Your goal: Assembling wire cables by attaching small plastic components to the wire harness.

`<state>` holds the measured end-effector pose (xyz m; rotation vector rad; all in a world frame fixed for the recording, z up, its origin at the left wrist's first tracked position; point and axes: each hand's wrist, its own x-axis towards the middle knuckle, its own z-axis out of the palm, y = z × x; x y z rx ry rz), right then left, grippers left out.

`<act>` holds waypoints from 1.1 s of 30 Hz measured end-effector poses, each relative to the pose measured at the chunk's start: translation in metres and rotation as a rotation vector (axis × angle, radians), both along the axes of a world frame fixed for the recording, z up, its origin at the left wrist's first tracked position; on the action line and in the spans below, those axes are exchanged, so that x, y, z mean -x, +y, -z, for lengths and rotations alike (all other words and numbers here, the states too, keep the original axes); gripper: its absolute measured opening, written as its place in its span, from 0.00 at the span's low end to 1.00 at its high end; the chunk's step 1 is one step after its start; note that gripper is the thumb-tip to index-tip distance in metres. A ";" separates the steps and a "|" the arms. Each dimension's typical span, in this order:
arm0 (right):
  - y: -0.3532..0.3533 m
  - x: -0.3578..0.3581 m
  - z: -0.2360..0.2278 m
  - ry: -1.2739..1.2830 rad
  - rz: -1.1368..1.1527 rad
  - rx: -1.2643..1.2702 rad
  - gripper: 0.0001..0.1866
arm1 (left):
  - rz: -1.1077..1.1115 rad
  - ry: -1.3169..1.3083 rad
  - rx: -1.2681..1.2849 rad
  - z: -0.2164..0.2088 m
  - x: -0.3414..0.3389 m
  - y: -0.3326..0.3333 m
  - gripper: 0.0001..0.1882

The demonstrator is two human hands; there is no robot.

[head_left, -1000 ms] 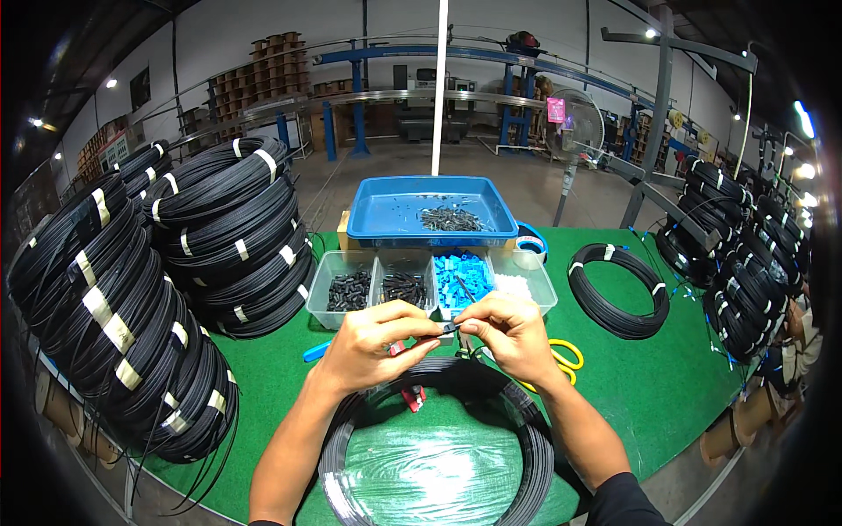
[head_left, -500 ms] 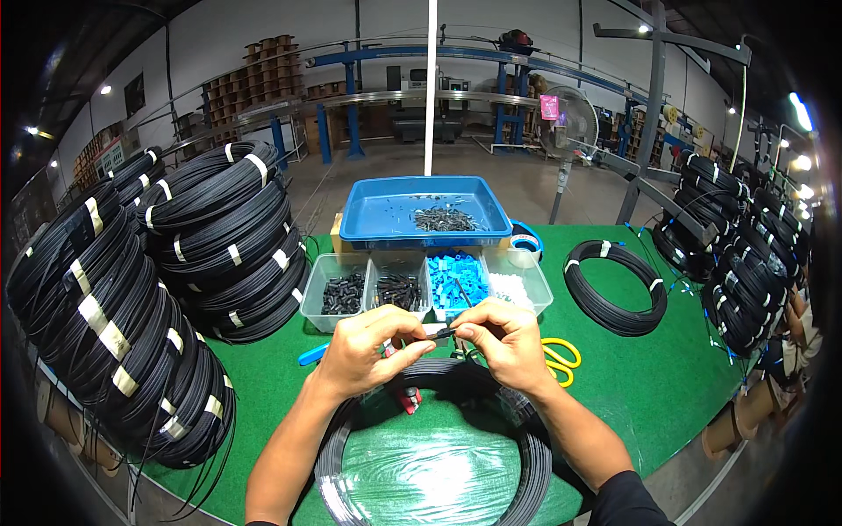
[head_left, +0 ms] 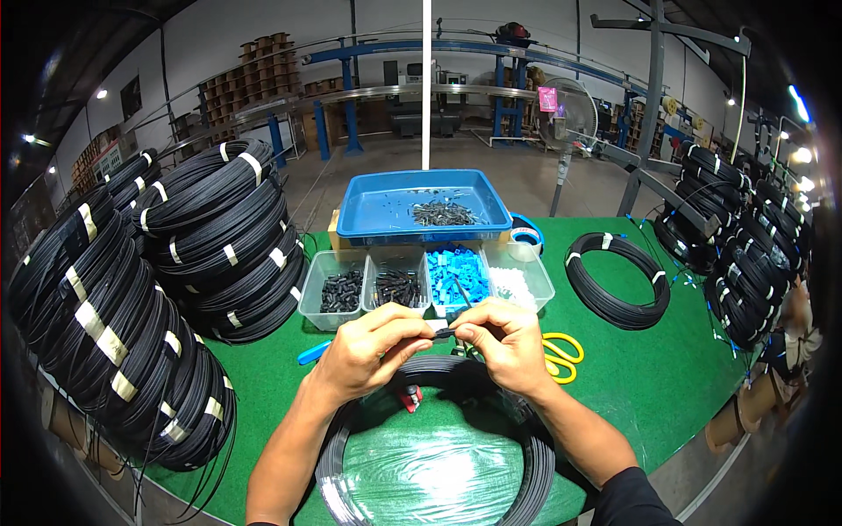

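Note:
Close together over the far side of a black cable coil (head_left: 338,478), both my hands are in a pinch. Between their fingertips is a small black connector part (head_left: 445,333). My left hand (head_left: 364,351) pinches its left end with thumb and forefinger. At the other end, my right hand (head_left: 507,346) grips it between thumb and forefinger; the fingers hide much of it. A clear divided bin (head_left: 320,320) stands just beyond, with black pieces (head_left: 340,291), blue connectors (head_left: 458,273) and white pieces (head_left: 509,285) in its compartments.
Yellow-handled scissors (head_left: 566,358) lie right of my right hand, a blue handle (head_left: 313,353) left of my left. Inside the coil is a red tool (head_left: 410,399). Behind the bin sits a blue tray (head_left: 368,210). Tall cable stacks (head_left: 224,245) flank the left; another coil (head_left: 614,302) lies right.
My hands keep nearly the same place and pinch, with the left fingers shifting slightly at the black part. The whole view has tilted a little.

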<state>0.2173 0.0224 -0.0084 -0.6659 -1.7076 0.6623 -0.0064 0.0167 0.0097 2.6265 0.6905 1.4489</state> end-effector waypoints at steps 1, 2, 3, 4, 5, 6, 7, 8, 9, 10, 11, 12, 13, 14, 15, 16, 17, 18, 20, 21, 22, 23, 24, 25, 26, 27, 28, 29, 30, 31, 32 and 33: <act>-0.001 0.001 0.000 0.021 0.001 0.007 0.02 | 0.000 0.001 -0.001 -0.001 0.001 -0.001 0.10; -0.001 0.001 -0.001 0.021 0.000 0.006 0.02 | -0.004 0.020 -0.013 -0.003 0.002 -0.002 0.11; -0.001 0.000 -0.002 0.020 0.003 -0.003 0.02 | -0.007 0.039 -0.023 -0.004 0.003 -0.003 0.12; -0.001 0.000 -0.002 0.018 0.005 -0.013 0.02 | -0.007 0.039 -0.022 -0.006 0.003 -0.004 0.12; -0.001 0.000 -0.002 0.017 0.005 -0.012 0.02 | -0.013 0.039 -0.024 -0.007 0.002 -0.006 0.13; -0.001 -0.001 -0.003 0.002 0.009 -0.008 0.02 | -0.021 0.039 -0.027 -0.008 0.001 -0.007 0.14; -0.001 -0.001 -0.003 -0.013 0.014 -0.005 0.02 | -0.022 0.037 -0.027 -0.008 0.000 -0.007 0.14; 0.000 -0.002 -0.002 -0.015 0.013 -0.005 0.02 | -0.021 0.031 -0.026 -0.006 -0.001 -0.006 0.15; 0.001 -0.002 -0.001 -0.011 0.016 -0.013 0.02 | -0.021 0.024 -0.025 -0.005 -0.001 -0.005 0.15; 0.002 -0.002 0.000 -0.007 0.019 -0.020 0.02 | -0.021 0.023 -0.025 -0.004 -0.001 -0.003 0.15; 0.002 -0.002 0.000 -0.008 0.020 -0.020 0.02 | -0.010 0.032 -0.025 -0.003 0.000 -0.002 0.15; 0.001 -0.002 -0.002 -0.020 0.020 -0.028 0.02 | -0.003 0.043 -0.028 -0.004 0.002 -0.002 0.14; 0.000 -0.002 -0.004 -0.032 0.020 -0.035 0.03 | -0.006 0.043 -0.029 -0.004 0.003 -0.001 0.14; -0.001 -0.001 -0.005 -0.032 0.017 -0.037 0.03 | 0.001 0.021 -0.023 -0.003 0.004 -0.001 0.14; 0.000 -0.001 -0.004 -0.043 0.020 -0.051 0.03 | 0.013 -0.002 -0.014 -0.002 0.005 0.001 0.13; 0.001 -0.001 -0.004 -0.053 0.022 -0.066 0.03 | 0.013 -0.003 -0.014 -0.001 0.006 0.003 0.13; 0.001 -0.001 -0.003 -0.053 0.023 -0.065 0.03 | 0.024 -0.006 0.001 -0.001 0.006 0.004 0.12; 0.002 -0.001 -0.001 -0.051 0.026 -0.040 0.03 | 0.036 -0.009 0.016 0.000 0.006 0.005 0.12; 0.002 -0.001 0.000 -0.049 0.029 -0.015 0.03 | 0.039 -0.006 0.020 -0.001 0.005 0.004 0.12; 0.002 -0.002 -0.001 -0.043 0.028 -0.010 0.03 | 0.044 -0.005 0.024 -0.001 0.004 0.003 0.12; 0.001 -0.002 -0.001 -0.036 0.027 -0.006 0.03 | 0.045 -0.005 0.025 -0.001 0.003 0.002 0.12; 0.001 -0.002 -0.002 -0.036 0.029 -0.005 0.03 | 0.047 0.009 0.048 -0.001 0.001 0.001 0.12; 0.000 -0.002 -0.002 -0.042 0.028 0.003 0.03 | 0.048 0.023 0.071 -0.001 0.001 0.000 0.12; 0.000 -0.002 -0.003 -0.049 0.027 0.012 0.03 | 0.049 0.024 0.072 -0.002 0.001 -0.001 0.12; -0.001 -0.002 -0.002 -0.048 0.028 0.013 0.03 | 0.043 0.015 0.086 -0.002 0.002 -0.001 0.12; -0.001 0.000 -0.001 -0.037 0.011 -0.001 0.02 | 0.037 0.007 0.101 -0.002 0.002 -0.001 0.12; -0.002 0.001 -0.001 -0.025 -0.006 -0.015 0.02 | 0.037 0.007 0.102 -0.003 0.003 -0.001 0.12; -0.002 0.001 -0.001 -0.025 -0.005 -0.014 0.02 | 0.051 0.014 0.104 -0.003 0.003 -0.001 0.12; -0.003 0.001 -0.001 -0.032 0.012 -0.019 0.02 | 0.065 0.020 0.107 -0.003 0.004 -0.001 0.12; -0.003 0.002 -0.002 -0.040 0.029 -0.024 0.02 | 0.066 0.021 0.109 -0.002 0.004 -0.001 0.12; -0.003 0.002 -0.001 -0.040 0.030 -0.022 0.02 | 0.065 0.021 0.113 -0.002 0.003 -0.001 0.12; -0.003 0.001 -0.001 -0.046 0.037 -0.014 0.01 | 0.065 0.020 0.115 -0.001 0.002 0.000 0.12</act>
